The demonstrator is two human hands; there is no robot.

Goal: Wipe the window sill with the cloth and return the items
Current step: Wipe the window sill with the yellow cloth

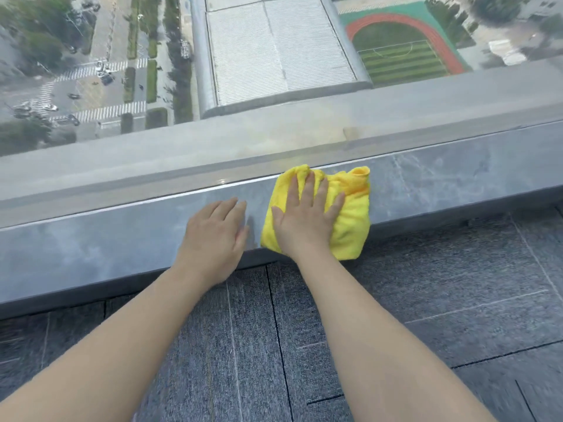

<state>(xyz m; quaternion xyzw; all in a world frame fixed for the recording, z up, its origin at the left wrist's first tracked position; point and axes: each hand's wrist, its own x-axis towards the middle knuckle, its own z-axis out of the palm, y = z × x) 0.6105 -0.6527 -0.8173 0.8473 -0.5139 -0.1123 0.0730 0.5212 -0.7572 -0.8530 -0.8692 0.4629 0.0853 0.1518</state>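
Wiping the window sill (91,239) with the cloth

Grey stone sill under both hands, glossy, probably slick. Yellow cloth (350,226) bunched beneath the right hand (304,220), fingers spread flat, pressing, not gripping. Left hand (216,236) flat on bare sill just beside the cloth, holding nothing. Soft, light, floppy; best pinched at a folded edge.
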